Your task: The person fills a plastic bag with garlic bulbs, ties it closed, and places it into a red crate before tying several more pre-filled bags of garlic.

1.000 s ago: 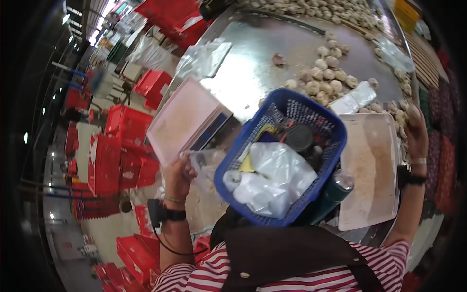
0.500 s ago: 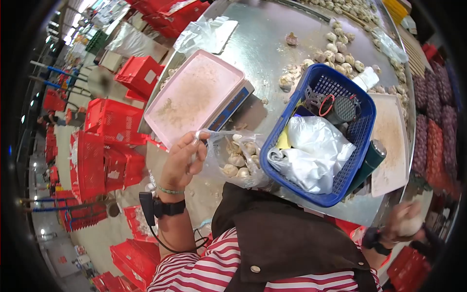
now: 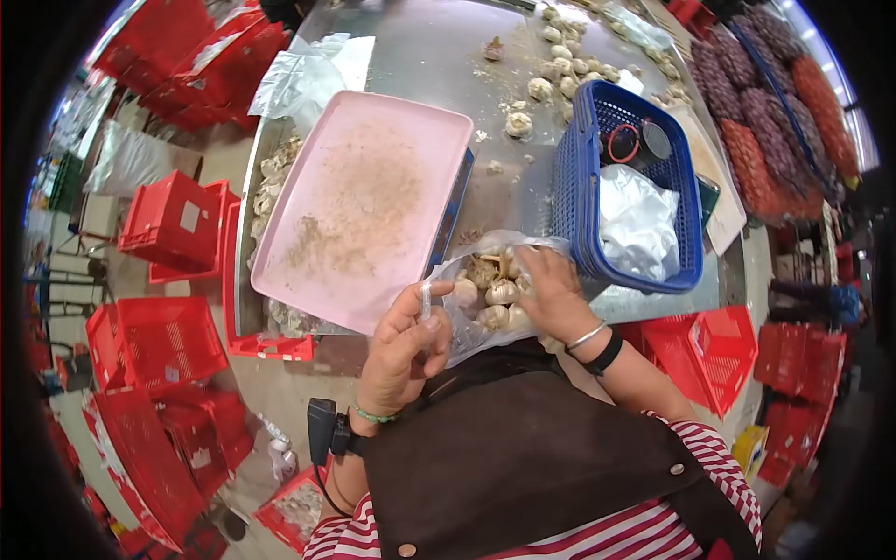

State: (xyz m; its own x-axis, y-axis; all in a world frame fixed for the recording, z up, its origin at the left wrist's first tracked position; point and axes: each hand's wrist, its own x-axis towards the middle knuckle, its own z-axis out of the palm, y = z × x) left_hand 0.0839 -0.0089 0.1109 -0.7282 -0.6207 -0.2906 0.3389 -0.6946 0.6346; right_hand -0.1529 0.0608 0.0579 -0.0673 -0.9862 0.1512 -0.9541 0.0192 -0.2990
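Observation:
A clear plastic bag [image 3: 455,347] of garlic bulbs [image 3: 501,292] lies at the table's near edge, its mouth facing up. My left hand [image 3: 408,341] is closed on the bag's left rim, with the film bunched at the fingers. At the bag's right side is my right hand [image 3: 557,297], fingers apart and reaching over the bulbs; its fingertips are partly hidden. To the left of the bag sits a scale with a pink tray [image 3: 369,205], bare but for brown dirt. A blue basket [image 3: 585,233] stands just beyond my right hand, holding white plastic bags [image 3: 637,219] and red-rimmed scissors [image 3: 623,143].
More garlic bulbs [image 3: 562,67] lie along the metal table [image 3: 420,56]. Crumpled plastic film [image 3: 297,86] rests at the far left. Red crates [image 3: 173,229] stand on the floor at left, others [image 3: 714,350] at right. Filled net sacks [image 3: 770,121] are stacked at far right.
My right hand has come from the lower right to the bag of garlic. The left hand still grips the rim. The view has shifted, with the bag now nearer its middle.

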